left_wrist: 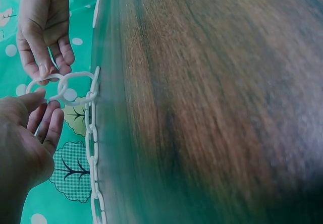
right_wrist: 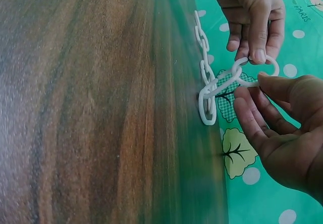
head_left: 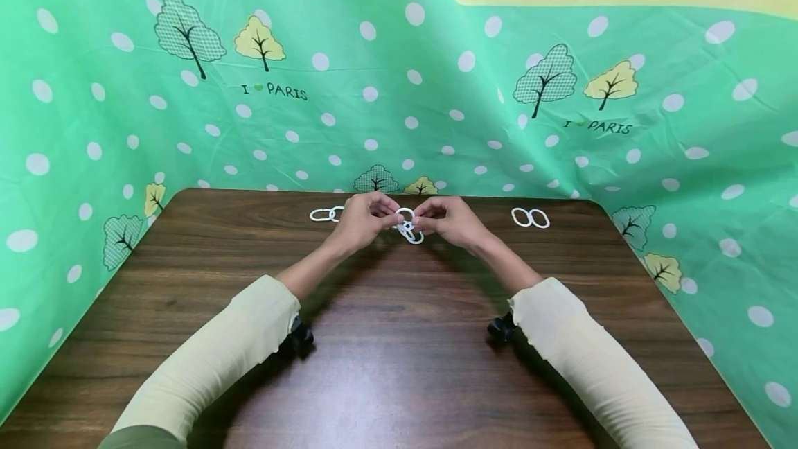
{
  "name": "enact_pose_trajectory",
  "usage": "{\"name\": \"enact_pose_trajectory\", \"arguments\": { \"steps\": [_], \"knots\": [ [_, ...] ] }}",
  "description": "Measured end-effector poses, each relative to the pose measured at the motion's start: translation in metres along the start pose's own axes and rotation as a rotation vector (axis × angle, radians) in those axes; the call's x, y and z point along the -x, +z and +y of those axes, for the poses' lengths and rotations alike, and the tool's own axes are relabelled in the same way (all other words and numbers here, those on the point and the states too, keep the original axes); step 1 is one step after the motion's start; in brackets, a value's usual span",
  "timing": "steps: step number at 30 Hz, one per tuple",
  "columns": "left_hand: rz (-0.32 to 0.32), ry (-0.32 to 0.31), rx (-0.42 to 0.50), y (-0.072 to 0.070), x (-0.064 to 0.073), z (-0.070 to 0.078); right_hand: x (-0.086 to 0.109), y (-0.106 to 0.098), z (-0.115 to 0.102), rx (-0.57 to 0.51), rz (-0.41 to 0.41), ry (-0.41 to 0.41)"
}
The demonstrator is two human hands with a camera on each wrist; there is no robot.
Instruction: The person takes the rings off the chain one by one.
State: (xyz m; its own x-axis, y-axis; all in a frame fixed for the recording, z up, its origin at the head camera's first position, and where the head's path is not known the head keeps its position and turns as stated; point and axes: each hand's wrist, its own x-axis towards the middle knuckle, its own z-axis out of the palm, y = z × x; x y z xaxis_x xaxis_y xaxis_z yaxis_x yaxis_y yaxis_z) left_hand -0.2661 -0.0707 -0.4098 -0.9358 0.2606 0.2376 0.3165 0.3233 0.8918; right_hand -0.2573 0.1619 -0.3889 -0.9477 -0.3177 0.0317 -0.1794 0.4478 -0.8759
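Observation:
Both hands hold the large end link [right_wrist: 276, 68] of a white plastic chain between them, raised above the far part of the table. My left hand [head_left: 361, 220] pinches one side of that link between thumb and fingertips. From the other side my right hand [head_left: 454, 222] grips the same link with thumb and forefinger, its remaining fingers loosely bent. A second link hangs threaded through it. In the left wrist view the rest of the chain [left_wrist: 95, 158] lies along the table's far edge. Part of the chain is hidden behind the left hand in the head view.
Two white links [head_left: 530, 218] lie side by side at the far right of the brown wooden table [head_left: 399, 366]. A green dotted cloth [head_left: 349, 75] with printed trees hangs behind and beside it. Dark devices [head_left: 302, 338] are strapped under both forearms.

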Motion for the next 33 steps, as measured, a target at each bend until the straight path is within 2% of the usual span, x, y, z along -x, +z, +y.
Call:
{"name": "enact_pose_trajectory", "arguments": {
  "steps": [10, 18, 33],
  "knots": [
    [0.020, 0.007, -0.005, -0.003, 0.002, -0.002, -0.003, 0.006, -0.001, -0.057, -0.013, 0.010],
    [0.039, 0.011, -0.047, -0.007, 0.006, -0.008, -0.005, 0.008, 0.001, -0.118, 0.004, 0.021],
    [0.004, -0.019, -0.102, -0.001, 0.007, -0.010, -0.005, 0.009, 0.003, -0.182, 0.022, 0.042]
  ]
}}
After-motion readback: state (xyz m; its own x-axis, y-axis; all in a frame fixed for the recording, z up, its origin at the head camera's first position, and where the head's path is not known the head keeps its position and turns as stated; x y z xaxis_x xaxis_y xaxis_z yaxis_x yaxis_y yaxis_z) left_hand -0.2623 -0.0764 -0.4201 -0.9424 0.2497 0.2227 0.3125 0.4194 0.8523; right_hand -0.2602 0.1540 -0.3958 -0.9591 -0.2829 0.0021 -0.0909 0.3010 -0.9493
